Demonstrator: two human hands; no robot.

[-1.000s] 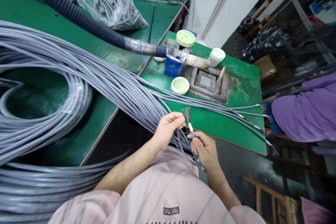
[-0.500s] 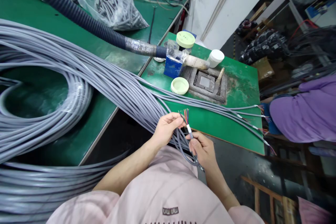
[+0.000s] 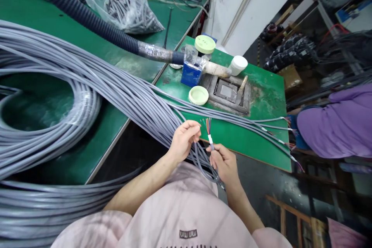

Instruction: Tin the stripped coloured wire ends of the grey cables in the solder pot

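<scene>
Pinched in my right hand point(image 3: 223, 162) is the end of a grey multi-core cable point(image 3: 212, 146). It points upward, with a white sleeve point(image 3: 210, 138) around the jacket's end and thin coloured wires point(image 3: 208, 124) fanning out above, red, blue and green among them. Just left of those wires is my left hand point(image 3: 186, 137), thumb and index finger pressed together. Whether a strand lies between its fingertips is too small to tell. Several grey cables point(image 3: 203, 162) loop down below my hands.
A thick bundle of grey cables point(image 3: 122, 81) crosses the bench from the left. Cable ends point(image 3: 261, 124) lie along the green board point(image 3: 267, 89). Behind stand a soldering pot point(image 3: 229, 92), a ribbed hose point(image 3: 110, 33), a blue box point(image 3: 191, 74) and tubs. A person in purple point(image 3: 328, 124) is at right.
My left hand has drawn slightly left, away from the coloured wires, and a gap now shows between them. The wires stand closer together. My right hand keeps its hold on the cable.
</scene>
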